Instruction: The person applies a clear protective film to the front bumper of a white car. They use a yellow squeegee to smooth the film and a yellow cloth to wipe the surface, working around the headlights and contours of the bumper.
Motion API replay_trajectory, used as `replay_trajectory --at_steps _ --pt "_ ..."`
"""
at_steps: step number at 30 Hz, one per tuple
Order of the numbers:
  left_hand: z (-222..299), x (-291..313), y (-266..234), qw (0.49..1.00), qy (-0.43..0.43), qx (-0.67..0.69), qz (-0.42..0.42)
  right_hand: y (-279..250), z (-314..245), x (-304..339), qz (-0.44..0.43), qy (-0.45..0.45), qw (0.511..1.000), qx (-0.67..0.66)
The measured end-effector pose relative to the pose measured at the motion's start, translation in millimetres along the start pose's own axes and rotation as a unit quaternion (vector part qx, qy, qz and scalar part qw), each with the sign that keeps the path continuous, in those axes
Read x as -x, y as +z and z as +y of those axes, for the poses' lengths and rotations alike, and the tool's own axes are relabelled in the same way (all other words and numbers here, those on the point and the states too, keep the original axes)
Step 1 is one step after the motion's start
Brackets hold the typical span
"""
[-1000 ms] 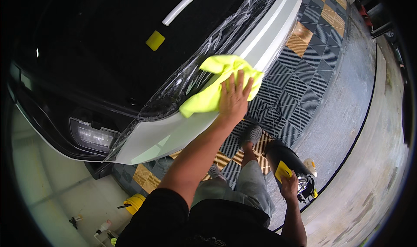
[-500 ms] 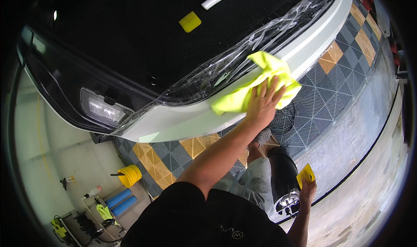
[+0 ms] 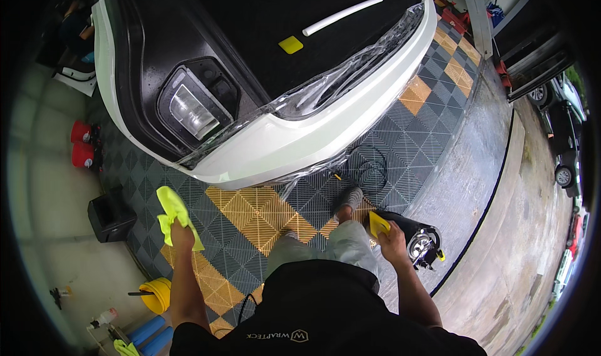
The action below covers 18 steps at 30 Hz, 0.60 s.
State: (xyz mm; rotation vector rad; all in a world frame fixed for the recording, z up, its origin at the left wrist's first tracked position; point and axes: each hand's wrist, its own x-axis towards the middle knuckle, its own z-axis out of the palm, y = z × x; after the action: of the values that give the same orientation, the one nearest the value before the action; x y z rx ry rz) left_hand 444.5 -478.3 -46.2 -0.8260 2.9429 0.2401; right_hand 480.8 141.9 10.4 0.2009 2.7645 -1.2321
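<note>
cloth [image 3: 170, 209] has left the white bumper [image 3: 313, 146] and hangs out to our left, clamped in our left grip [image 3: 182, 232], so no hand rests there now; our right grip [image 3: 392, 242] stays closed on the yellow card [image 3: 378, 223].

Black surface [image 3: 250, 18] with pad [image 3: 290, 44] and tube [image 3: 342, 16]

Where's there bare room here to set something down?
Bare: the dark surface left of the yellow pad, and the floor tiles between the lime cloth and gray shorts. Crowded: by the right foot, black cylinder and coiled cable.
</note>
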Motion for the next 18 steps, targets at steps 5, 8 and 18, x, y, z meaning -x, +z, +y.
replay_trajectory --at_steps 5,8,18 --pt "-46 63 29 0.967 -0.088 0.195 -0.136 27 -27 80 -0.028 -0.017 0.999 0.032" --pt "-11 96 63 0.951 -0.022 0.228 -0.209 29 -34 95 -0.022 -0.038 0.999 0.016" --pt "333 55 -109 0.876 0.355 0.316 -0.078 -90 142 91 0.083 0.345 0.93 0.093"
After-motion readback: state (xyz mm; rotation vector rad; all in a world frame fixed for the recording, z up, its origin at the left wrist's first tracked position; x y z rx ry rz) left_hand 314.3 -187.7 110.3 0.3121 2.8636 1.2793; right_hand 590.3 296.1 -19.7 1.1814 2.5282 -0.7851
